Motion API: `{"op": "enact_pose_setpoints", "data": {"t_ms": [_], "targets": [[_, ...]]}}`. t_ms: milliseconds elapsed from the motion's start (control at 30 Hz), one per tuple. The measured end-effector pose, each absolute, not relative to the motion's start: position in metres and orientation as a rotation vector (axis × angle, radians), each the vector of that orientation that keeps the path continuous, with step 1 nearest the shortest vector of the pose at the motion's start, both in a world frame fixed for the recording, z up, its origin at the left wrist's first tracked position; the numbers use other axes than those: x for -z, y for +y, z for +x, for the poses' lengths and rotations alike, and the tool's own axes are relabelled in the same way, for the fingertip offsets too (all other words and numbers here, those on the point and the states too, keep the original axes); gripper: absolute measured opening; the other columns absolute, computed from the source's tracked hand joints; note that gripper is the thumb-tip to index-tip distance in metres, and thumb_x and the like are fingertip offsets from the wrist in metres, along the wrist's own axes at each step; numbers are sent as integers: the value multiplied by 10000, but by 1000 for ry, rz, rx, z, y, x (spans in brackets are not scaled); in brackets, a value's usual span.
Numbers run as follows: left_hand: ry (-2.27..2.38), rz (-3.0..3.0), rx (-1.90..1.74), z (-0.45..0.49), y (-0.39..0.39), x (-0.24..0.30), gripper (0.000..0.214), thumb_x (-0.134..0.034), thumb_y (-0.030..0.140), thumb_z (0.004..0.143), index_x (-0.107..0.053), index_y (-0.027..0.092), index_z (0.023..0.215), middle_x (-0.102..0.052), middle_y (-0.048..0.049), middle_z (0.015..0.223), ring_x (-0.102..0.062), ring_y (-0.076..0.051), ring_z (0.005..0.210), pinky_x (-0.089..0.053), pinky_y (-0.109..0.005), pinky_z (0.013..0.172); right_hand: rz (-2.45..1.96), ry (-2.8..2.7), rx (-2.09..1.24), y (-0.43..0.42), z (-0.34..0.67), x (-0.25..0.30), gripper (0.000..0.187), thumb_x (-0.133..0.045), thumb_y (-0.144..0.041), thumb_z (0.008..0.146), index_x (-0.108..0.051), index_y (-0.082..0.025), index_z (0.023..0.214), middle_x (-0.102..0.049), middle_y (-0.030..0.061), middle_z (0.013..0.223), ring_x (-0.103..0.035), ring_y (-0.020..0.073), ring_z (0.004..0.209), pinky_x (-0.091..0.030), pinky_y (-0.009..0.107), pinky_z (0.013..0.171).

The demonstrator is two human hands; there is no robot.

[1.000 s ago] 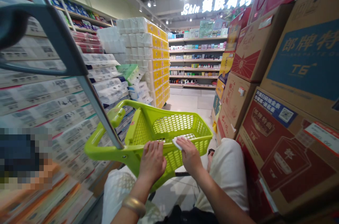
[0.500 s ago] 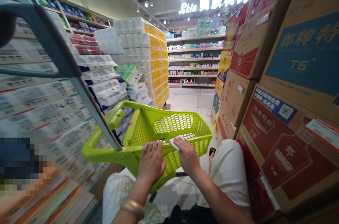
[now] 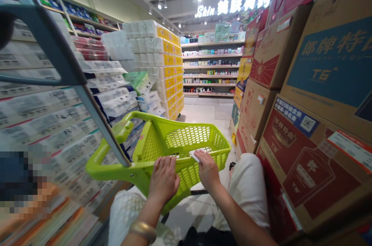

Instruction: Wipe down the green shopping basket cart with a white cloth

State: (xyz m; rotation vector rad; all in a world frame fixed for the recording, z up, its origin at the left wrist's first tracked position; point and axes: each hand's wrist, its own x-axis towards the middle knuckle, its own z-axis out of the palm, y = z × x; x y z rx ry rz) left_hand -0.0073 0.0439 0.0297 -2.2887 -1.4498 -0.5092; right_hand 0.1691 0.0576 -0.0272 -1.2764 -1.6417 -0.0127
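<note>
A lime-green plastic shopping cart with a perforated basket stands right in front of me, between my knees. My left hand is closed over the basket's near rim, its fingers hooked over the top. Further right on that rim, my right hand presses a folded white wipe against the edge. Part of the wipe is hidden under the fingers. The cart's handle sticks out to the left, and a grey metal pole rises from beside it.
Printed cartons are stacked close on my right. Packaged paper goods line the left side, with a tall stack of yellow-and-white tissue rolls beyond. Shelves of small products stand at the back, across a tiled floor.
My right hand and the white wipe have slid a little to the right along the rim. The left hand keeps its hold, and the whole view has shifted slightly.
</note>
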Motion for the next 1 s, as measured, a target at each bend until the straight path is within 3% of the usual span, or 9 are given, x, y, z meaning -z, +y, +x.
{"op": "enact_pose_setpoints", "data": {"t_ms": [133, 333, 600, 733, 867, 1000], "targets": [[-1446, -2288, 516, -9, 45, -28, 464, -555, 214, 754, -539, 122, 1208, -606, -123, 1073, -487, -284, 1099, -276, -445, 1072, -1164, -1741, -2, 55, 158, 26, 546, -427, 1, 775, -660, -220, 1216, -677, 75, 1237, -598, 202, 1207, -421, 434, 1094], [-1443, -2303, 521, -10, 45, -27, 451, -536, 225, 773, -537, 144, 1217, -609, -121, 1085, -488, -282, 1105, -275, -447, 1076, -1314, -1628, 11, 58, 171, 27, 516, -411, 5, 790, -687, -211, 1169, -701, 84, 1189, -606, 235, 1196, -407, 487, 1092], [-1473, -2306, 553, -10, 43, -30, 455, -556, 262, 766, -546, 147, 1206, -612, -119, 1073, -494, -288, 1100, -290, -452, 1074, -1240, -1720, -17, 55, 159, 23, 544, -411, 11, 786, -662, -226, 1207, -680, 66, 1234, -603, 206, 1200, -401, 458, 1103], [-1493, -2292, 518, -8, 42, -34, 445, -553, 281, 775, -565, 132, 1194, -622, -122, 1067, -515, -288, 1091, -288, -458, 1089, -1352, -1631, 9, 57, 172, 26, 496, -396, -3, 809, -690, -201, 1157, -695, 78, 1204, -605, 235, 1198, -412, 483, 1087], [-1535, -2227, 562, 7, 44, -35, 467, -544, 315, 795, -562, 103, 1211, -609, -177, 1172, -444, -331, 1250, -202, -530, 1140, -1348, -1626, 24, 59, 162, 25, 509, -403, 9, 793, -689, -199, 1159, -692, 81, 1209, -605, 228, 1198, -411, 466, 1091], [-1469, -2356, 550, 24, 49, -28, 532, -546, 252, 778, -515, 101, 1288, -595, -157, 1262, -444, -297, 1278, -189, -492, 1161, -1272, -1682, 1, 58, 148, 24, 547, -413, 23, 765, -678, -213, 1180, -684, 80, 1224, -610, 210, 1191, -407, 450, 1094]]}}
